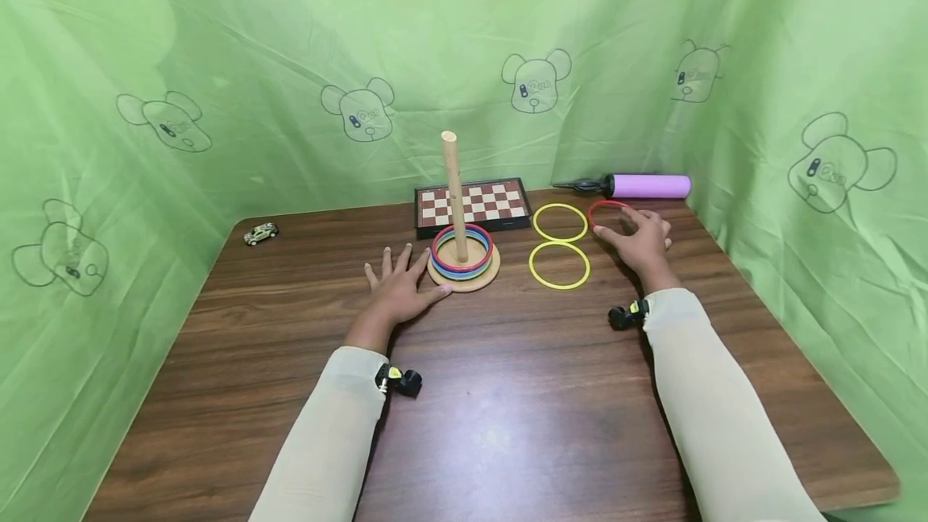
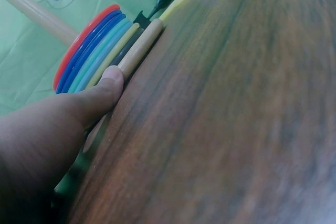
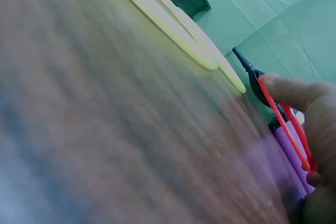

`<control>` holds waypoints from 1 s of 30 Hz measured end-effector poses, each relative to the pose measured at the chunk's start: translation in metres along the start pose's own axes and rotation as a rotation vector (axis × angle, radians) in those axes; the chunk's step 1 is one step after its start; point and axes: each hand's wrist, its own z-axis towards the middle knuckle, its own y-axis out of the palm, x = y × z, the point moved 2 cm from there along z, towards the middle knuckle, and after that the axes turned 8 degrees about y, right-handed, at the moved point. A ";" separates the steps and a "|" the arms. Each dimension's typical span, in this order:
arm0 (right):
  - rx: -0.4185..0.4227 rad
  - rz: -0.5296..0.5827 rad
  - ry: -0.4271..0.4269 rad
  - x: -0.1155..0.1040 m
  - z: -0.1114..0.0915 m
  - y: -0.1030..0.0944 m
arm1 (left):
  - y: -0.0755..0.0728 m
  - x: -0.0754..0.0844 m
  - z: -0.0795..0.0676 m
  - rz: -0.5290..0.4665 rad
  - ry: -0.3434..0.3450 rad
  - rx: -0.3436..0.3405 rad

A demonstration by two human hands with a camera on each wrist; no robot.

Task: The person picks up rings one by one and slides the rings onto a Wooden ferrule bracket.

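Observation:
A wooden peg [image 1: 455,200] stands upright on a round wooden base [image 1: 495,276], with several coloured rings [image 2: 89,51] stacked around it, red on top. My left hand [image 1: 400,294] lies beside the base, fingers spread; its thumb [image 2: 112,78] touches the base's edge. Over to the right, my right hand [image 1: 641,246] pinches a red ring [image 1: 607,202] between thumb and fingers. In the right wrist view that red ring [image 3: 281,116] looks tilted. Two yellow rings [image 1: 560,287] lie flat on the table, between the peg and my right hand.
Behind the peg sits a checkered game board [image 1: 500,204]. A purple hand pump [image 1: 652,186] lies at the back right, just beyond my right hand. Far left on the wooden table [image 1: 493,377] is a small toy car [image 1: 261,234]. Green curtains [image 1: 435,39] surround the table's back and sides.

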 end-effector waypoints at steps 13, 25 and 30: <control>0.118 0.157 -0.130 -0.030 -0.010 0.000 | -0.001 0.002 0.001 0.002 0.004 -0.003; 0.116 0.203 -0.307 -0.091 -0.036 0.004 | -0.002 0.001 0.002 -0.003 0.007 0.000; 0.094 0.279 -0.347 -0.119 -0.053 0.003 | -0.001 0.001 0.002 0.003 -0.001 -0.014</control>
